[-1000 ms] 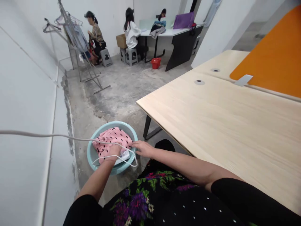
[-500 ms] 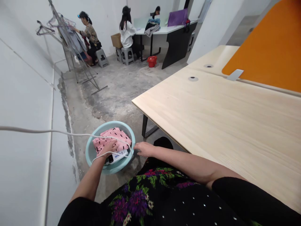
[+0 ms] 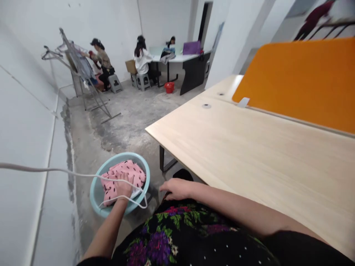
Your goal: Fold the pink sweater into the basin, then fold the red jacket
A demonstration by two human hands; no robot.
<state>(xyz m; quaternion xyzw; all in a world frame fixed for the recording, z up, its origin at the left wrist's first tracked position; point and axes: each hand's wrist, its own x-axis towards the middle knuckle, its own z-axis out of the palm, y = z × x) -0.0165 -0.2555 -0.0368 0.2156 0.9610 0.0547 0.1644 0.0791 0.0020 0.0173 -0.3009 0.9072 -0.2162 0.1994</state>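
Right fingers (image 3: 165, 186), half-bent, farther from round basin (image 3: 123, 156); left fingers (image 3: 124, 178) spread on crumpled cloth (image 3: 135, 170)

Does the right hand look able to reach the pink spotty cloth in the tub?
Probably yes: the right hand is near the light-blue basin. The left hand covers some pink spotted cloth and a white cable crosses in view, but the cloth's right edge looks free.

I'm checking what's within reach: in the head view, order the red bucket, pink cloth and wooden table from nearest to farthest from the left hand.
1. Pink cloth: under the left hand, in the basin.
2. Wooden table: to the right.
3. Red bucket: ahead, across the floor.
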